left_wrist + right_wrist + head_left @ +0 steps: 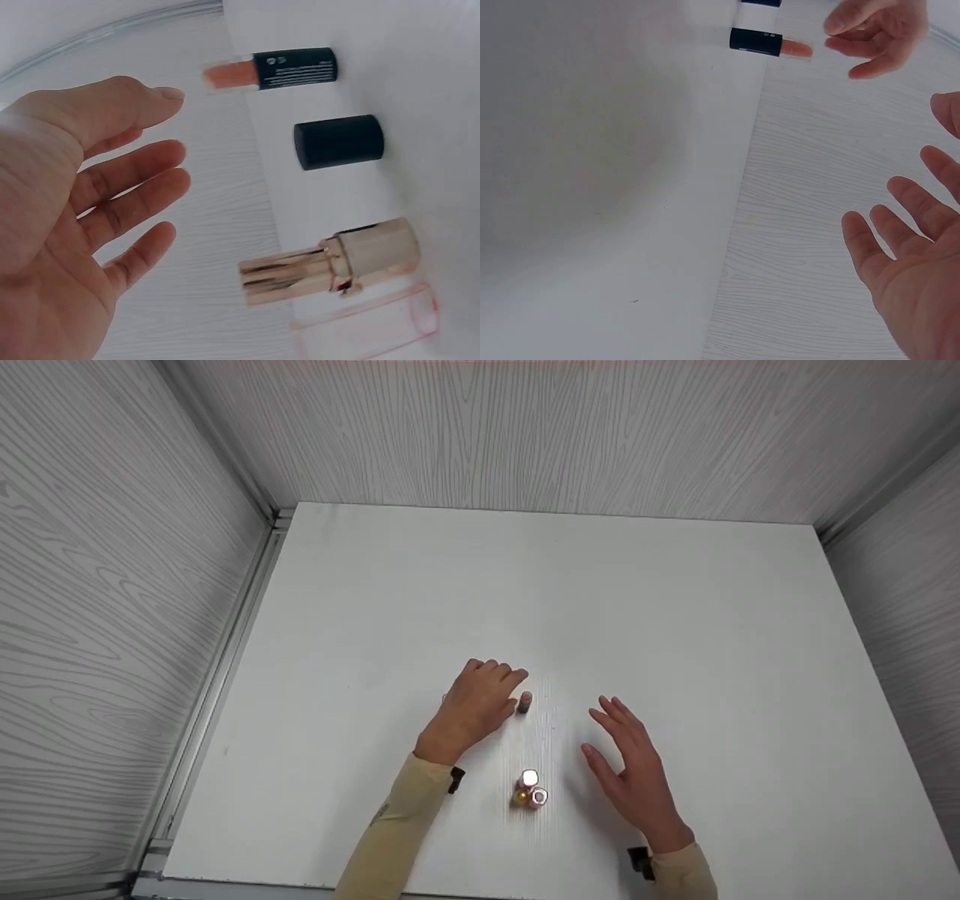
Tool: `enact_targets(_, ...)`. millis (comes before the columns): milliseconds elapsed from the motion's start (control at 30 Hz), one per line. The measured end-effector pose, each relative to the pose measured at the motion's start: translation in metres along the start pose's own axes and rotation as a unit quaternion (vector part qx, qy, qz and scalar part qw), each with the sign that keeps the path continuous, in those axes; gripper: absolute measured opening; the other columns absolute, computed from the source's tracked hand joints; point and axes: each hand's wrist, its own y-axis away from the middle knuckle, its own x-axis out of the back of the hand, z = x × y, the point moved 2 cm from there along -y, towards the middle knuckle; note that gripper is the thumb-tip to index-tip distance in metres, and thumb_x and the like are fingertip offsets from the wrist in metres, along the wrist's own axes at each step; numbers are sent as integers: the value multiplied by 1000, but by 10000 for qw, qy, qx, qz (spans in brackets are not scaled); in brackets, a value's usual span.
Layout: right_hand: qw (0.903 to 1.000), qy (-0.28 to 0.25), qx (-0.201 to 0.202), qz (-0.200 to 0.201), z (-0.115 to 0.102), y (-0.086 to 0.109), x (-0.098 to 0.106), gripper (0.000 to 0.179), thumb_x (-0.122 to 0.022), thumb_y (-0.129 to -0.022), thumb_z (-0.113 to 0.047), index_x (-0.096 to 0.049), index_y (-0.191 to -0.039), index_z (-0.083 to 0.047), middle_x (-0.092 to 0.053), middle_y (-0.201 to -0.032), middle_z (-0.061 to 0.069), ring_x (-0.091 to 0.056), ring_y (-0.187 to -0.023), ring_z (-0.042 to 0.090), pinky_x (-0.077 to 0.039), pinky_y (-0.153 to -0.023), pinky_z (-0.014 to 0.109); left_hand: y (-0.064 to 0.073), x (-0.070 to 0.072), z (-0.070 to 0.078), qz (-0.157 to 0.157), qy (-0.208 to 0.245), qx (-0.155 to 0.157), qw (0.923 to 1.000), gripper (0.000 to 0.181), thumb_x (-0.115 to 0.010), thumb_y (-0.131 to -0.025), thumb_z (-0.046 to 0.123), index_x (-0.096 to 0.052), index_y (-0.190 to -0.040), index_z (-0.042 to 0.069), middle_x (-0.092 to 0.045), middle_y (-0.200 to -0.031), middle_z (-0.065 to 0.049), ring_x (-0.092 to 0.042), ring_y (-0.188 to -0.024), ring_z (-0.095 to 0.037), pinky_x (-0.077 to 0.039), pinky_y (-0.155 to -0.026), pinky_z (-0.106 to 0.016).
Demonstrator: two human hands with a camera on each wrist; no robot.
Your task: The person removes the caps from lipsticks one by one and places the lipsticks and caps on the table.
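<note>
Above the table, my left hand (474,703) reaches in with loosely bent fingers and holds nothing. Close by its thumb tip, an uncapped lipstick (524,703) stands upright, its coral bullet inside a clear sleeve on a black base. In the left wrist view a black cap (339,142) stands beside that lipstick. Further along are a gold lipstick tube (371,259) and a clear cap with pink edges (375,330), both largely hidden behind the left hand in the head view. My right hand (637,780) hovers to the right, fingers spread, nothing in it.
Nearer to me, between the forearms, several small shiny containers (529,780) stand in a tight cluster, one of them yellow (521,796). The white table (562,585) is enclosed by wood-grain panels (480,435) at the back and both sides.
</note>
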Motion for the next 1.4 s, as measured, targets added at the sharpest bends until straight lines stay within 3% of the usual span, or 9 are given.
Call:
enact_targets(167, 10000, 4, -18, -51, -1, 0, -1, 56, -76, -89, -9, -58, -142, -12, -52, -150, 12, -41, -145, 31, -22, -119, 19, 13, 23, 2, 863, 610, -237, 9941, 18, -76, -90, 20, -75, -107, 14, -74, -96, 1, -69, -91, -16, -52, -85, -34)
enact_targets(267, 10000, 5, -28, -75, -2, 1, -2, 56, -77, -89, -9, -58, -141, -12, -52, -150, 12, -42, -145, 31, -22, -119, 19, 21, 31, 8, 958, 1106, -415, 9884, 18, -77, -90, 21, -75, -107, 14, -74, -96, 3, -68, -90, -14, -51, -84, -33)
enact_targets(367, 9999, 15, -31, -122, -2, 2, -3, 56, -76, -89, -10, -58, -141, -11, -52, -151, 11, -42, -145, 31, -22, -119, 18, 30, 36, 13, 654, 1433, -490, 9863, 25, -78, -89, 27, -74, -111, 15, -74, -102, 4, -68, -95, -13, -51, -86, -32)
enact_targets(500, 9999, 56, -43, -149, -2, 2, -3, 56, -77, -89, -9, -58, -141, -11, -52, -150, 11, -42, -144, 31, -22, -119, 17, 39, 35, 19, -152, 1684, -560, 9840, 35, -80, -87, 36, -73, -115, 17, -72, -107, 5, -67, -99, -12, -51, -88, -34)
enact_targets(633, 9998, 92, -48, -162, -1, 2, -3, 57, -77, -88, -9, -57, -142, -12, -52, -151, 10, -42, -144, 28, -22, -118, 16, 44, 28, 24, -1086, 1984, -561, 9725, 43, -80, -85, 40, -72, -120, 17, -72, -110, 4, -67, -101, -13, -50, -92, -36)
enact_targets(767, 9998, 94, 7, -159, -1, 2, -3, 58, -77, -88, -8, -57, -142, -13, -52, -151, 8, -43, -144, 27, -23, -118, 15, 48, 19, 30, -1711, 1961, -519, 9641, 43, -80, -85, 40, -72, -121, 18, -73, -113, 4, -67, -104, -13, -49, -96, -36)
enact_targets(933, 9999, 73, 133, -59, 0, 0, -2, 59, -78, -86, -6, -58, -142, -11, -53, -150, 9, -45, -142, 29, -25, -118, 16, 51, 11, 36, -1889, 1740, -558, 9649, 34, -78, -87, 42, -73, -115, 22, -73, -110, 9, -66, -97, -9, -48, -88, -32)
enact_targets(1167, 9999, 3, 138, -96, -1, -3, -5, 57, -78, -87, -6, -58, -141, -9, -54, -149, 11, -45, -142, 29, -25, -118, 17, 50, 7, 39, -1781, 1710, -727, 9663, 27, -77, -88, 41, -73, -107, 23, -74, -103, 8, -64, -91, -7, -46, -81, -28)
enact_targets(1400, 9998, 42, 113, -139, 0, -5, -6, 57, -78, -88, -8, -58, -141, -12, -54, -149, 9, -46, -142, 27, -25, -118, 16, 47, 6, 39, -1999, 1804, -564, 9614, 33, -76, -87, 46, -73, -112, 24, -73, -108, 11, -65, -96, -6, -47, -86, -29)
